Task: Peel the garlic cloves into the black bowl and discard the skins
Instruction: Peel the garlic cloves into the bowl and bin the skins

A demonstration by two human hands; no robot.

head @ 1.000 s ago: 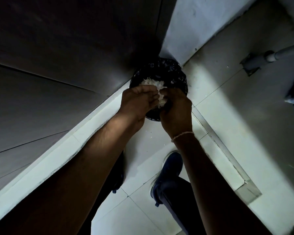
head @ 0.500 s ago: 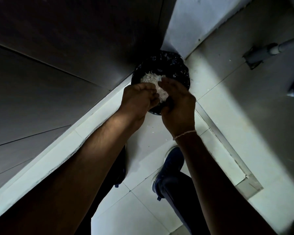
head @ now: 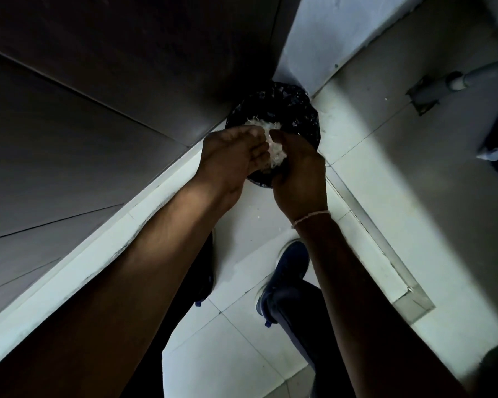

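Observation:
A clump of pale, papery garlic skins (head: 274, 147) is held between both my hands, above the black-lined bin (head: 295, 110) standing on the floor in the corner. My left hand (head: 230, 159) curls its fingers round the clump from the left. From the right, my right hand (head: 296, 173), with a thin thread band on its wrist, cups the clump with fingers bent inward. Some skins stick out above the fingers over the bin's opening. No black bowl or garlic cloves are in view.
Dark cabinet panels (head: 98, 124) fill the left, with a pale plinth (head: 104, 254) below. My dark blue shoe (head: 285, 271) stands on light floor tiles. A metal floor strip (head: 385, 262) runs diagonally on the right. A grey pipe (head: 454, 81) meets the floor at top right.
My right hand's fingers, lifted over the skins half a second ago, are bent back in beside the clump. Both hands stay over the bin; the view has shifted slightly.

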